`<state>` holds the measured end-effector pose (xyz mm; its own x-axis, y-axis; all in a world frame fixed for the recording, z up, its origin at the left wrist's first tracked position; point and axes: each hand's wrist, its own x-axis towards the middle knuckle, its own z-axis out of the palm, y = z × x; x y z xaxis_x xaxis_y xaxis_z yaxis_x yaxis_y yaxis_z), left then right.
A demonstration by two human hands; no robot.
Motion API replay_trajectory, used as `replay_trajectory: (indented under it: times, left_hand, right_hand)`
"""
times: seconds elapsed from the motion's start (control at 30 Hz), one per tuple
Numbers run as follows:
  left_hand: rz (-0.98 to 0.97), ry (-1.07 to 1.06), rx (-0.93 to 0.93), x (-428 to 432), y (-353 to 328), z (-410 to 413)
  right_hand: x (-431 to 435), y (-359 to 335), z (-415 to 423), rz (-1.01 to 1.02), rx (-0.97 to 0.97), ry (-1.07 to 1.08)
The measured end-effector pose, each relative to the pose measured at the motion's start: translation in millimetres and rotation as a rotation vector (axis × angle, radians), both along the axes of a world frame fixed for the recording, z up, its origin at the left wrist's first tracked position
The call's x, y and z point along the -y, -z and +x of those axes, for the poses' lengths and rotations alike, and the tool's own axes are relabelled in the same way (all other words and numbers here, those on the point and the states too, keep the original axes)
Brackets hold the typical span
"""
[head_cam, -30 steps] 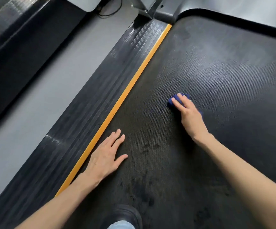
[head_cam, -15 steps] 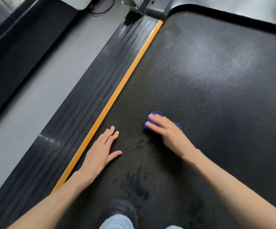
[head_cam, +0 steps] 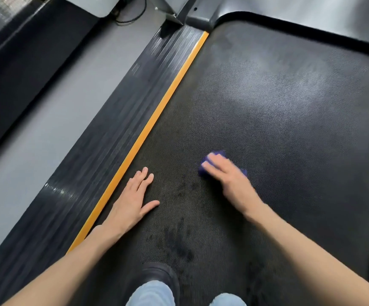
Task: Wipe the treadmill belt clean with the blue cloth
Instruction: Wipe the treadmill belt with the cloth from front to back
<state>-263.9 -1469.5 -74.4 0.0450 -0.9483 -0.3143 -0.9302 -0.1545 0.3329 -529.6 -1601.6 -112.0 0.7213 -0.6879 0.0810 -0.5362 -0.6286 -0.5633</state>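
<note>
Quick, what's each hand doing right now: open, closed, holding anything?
Left hand: open, flat on the black textured treadmill belt.
Right hand: open, straight fingers pressing the small blue cloth onto the belt; motion-blurred.

Soft light is given from overhead. A pale sheen is cast on the far treadmill belt, and glints are seen on the ribbed side rail. The right hand and blue cloth are smeared by motion blur. Straight edges are bowed toward the corners.
</note>
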Motion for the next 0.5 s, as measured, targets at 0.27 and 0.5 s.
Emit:
replay_trajectory:
  times: [0.27, 0.5]
  left_hand:
    - [0.038, 0.007, -0.030, 2, -4, 0]
    - [0.061, 0.017, 0.014, 4, -9, -2]
  right_hand:
    - [-55, -8, 46, 0.169, -0.008, -0.111]
    - [36, -9, 4, 0.063, 0.057, 0.317]
